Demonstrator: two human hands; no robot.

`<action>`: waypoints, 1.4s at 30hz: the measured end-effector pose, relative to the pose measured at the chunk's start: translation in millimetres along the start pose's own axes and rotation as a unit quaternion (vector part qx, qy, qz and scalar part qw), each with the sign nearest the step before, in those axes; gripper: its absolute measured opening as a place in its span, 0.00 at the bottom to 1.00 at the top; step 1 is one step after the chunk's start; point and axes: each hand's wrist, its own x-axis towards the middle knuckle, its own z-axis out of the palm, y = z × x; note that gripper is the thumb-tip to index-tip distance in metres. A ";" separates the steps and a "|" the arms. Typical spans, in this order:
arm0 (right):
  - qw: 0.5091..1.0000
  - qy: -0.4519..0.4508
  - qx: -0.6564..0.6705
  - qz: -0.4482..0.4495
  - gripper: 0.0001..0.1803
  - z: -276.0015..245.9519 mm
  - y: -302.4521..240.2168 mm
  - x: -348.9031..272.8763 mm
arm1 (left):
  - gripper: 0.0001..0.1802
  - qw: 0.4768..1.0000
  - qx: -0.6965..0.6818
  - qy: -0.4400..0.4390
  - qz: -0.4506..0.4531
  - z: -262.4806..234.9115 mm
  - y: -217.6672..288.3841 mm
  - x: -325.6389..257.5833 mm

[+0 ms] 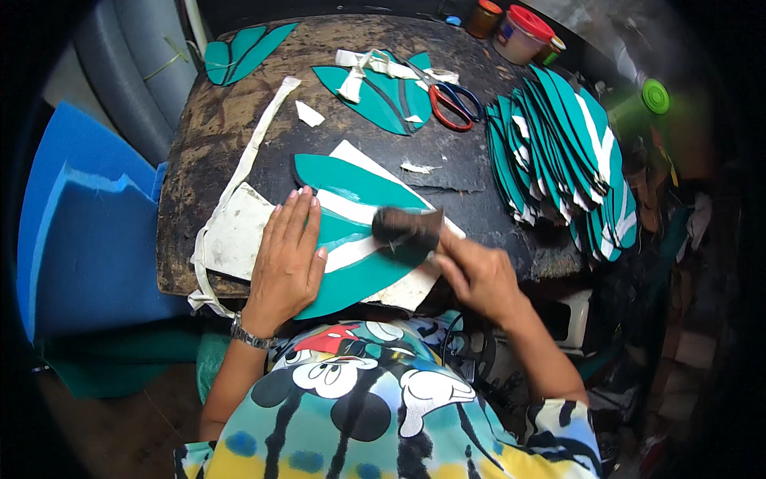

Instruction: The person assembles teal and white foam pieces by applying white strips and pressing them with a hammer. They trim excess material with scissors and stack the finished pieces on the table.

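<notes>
Your left hand (286,259) lies flat, fingers spread, pinning the teal-and-white leaf-shaped cut piece (351,239) to the desk (215,120); your right hand (479,275) grips a dark brush (405,231) over it.

Two jars at the desk's far edge: red-lidded tub (520,33) with a pale label, orange-capped jar (483,17) left of it, probably glue. No signs or screens.

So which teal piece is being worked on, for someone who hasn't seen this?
Start at the dark worn worktable. At its near edge, one large teal leaf-shaped piece with white stripes lies on white backing, pressed flat by the left hand. Unlike the stacked pieces at right, it lies alone, with the right hand holding a dark brush on it.
</notes>
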 end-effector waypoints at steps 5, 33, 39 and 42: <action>0.964 0.090 -0.227 0.107 0.32 -5.9 45.5 27.7 | 0.36 0.997 0.070 0.020 0.003 3.2 0.4 -0.6; 0.855 0.407 0.214 0.238 0.30 -186.2 157.5 30.9 | 0.23 0.986 -0.151 0.057 -0.040 17.6 -91.7 185.8; 0.755 0.256 -0.452 0.400 0.34 -181.5 177.3 32.2 | 0.26 0.979 -0.167 0.051 -0.102 46.7 -113.9 271.0; 0.868 0.312 -0.358 0.145 0.22 -147.1 133.2 69.7 | 0.31 0.982 -0.111 -0.026 -0.153 45.6 -124.7 289.6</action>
